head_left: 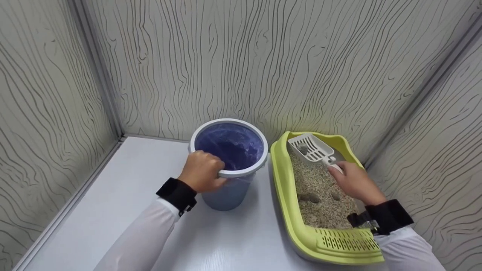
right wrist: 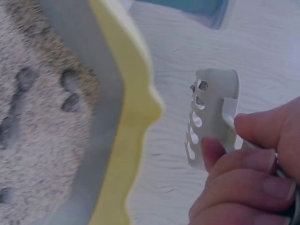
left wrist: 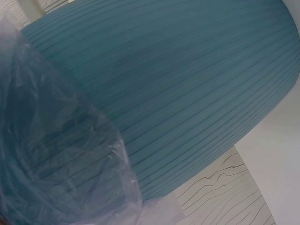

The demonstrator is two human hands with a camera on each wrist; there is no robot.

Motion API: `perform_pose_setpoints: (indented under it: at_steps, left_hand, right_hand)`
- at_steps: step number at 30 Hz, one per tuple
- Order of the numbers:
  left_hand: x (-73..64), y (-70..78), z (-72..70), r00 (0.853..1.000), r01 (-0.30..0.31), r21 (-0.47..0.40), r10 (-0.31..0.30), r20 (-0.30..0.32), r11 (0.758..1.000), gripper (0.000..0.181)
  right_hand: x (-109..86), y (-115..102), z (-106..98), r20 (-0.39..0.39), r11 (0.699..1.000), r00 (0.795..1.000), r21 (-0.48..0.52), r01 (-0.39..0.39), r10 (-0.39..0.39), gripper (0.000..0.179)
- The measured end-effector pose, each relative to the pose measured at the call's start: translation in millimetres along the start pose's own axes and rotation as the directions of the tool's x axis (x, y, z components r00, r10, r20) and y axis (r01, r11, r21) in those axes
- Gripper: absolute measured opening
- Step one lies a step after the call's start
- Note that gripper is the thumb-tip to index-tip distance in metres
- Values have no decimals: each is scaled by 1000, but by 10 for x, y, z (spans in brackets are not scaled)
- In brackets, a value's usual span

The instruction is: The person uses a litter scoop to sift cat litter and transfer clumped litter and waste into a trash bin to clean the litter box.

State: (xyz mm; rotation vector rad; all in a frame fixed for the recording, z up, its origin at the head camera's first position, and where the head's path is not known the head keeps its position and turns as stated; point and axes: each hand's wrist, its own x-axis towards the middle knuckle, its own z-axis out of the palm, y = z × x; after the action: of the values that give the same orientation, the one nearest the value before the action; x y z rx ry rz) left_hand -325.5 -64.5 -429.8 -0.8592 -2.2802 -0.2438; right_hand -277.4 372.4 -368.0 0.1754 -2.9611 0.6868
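Observation:
My left hand (head_left: pixel 201 171) grips the near left rim of a blue waste bin (head_left: pixel 226 197) with a clear plastic liner inside. In the left wrist view, the bin's ribbed side (left wrist: pixel 178 93) fills most of the picture, with the loose liner (left wrist: pixel 70 154) hanging over it. My right hand (head_left: pixel 357 184) holds a white slotted litter scoop (head_left: pixel 320 148) by its handle, above the far part of a yellow-rimmed litter box (head_left: pixel 282 180). A grey clump (head_left: pixel 302 148) lies in the scoop and shows through its slots in the right wrist view.
Beige cat litter (head_left: pixel 324 214) covers the box's floor, with several dark clumps (head_left: pixel 309 198) on it. A slotted yellow ledge (head_left: pixel 346 241) forms the box's near end. Bin and box stand side by side on a white table (head_left: pixel 124 199), enclosed by wood-patterned panels (head_left: pixel 233 67).

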Motion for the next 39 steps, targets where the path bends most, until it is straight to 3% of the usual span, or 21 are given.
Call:
perform_pose_setpoints:
  at_steps: [5,8,11,16,25,34,39]
  left_hand:
    - [1,-2,1,1000,-7,-2,7,-5,1000,47]
    - [-1,-4,1,1000,-6,-3,6,-8,1000,47]
    - [-2,-7,5,1000,-4,-7,4,-10,1000,48]
    - [1,-3,11,1000,-9,-13,9,-10,1000,48]
    - [16,2,8,1000,-3,2,3,15,1000,45]
    - [19,3,-12,999,-1,14,1,34,1000,43]
    - [10,6,-4,1000,-6,15,6,8,1000,44]
  right_hand:
    - [118,-376,-156,51,999,999,45,1,-3,36]
    - [225,-611,-191,40,996,997,64,56,-58,31]
    - [334,-822,-167,34,992,993,58,112,-114,27]
    - [485,-1079,-16,110,983,982,125,137,-151,28]
    - [621,-1301,350,80,977,975,51,206,-209,29]
    - [607,-1399,532,106,987,981,9,160,-160,27]
    - [581,-1399,594,75,984,982,-17,175,-174,24]
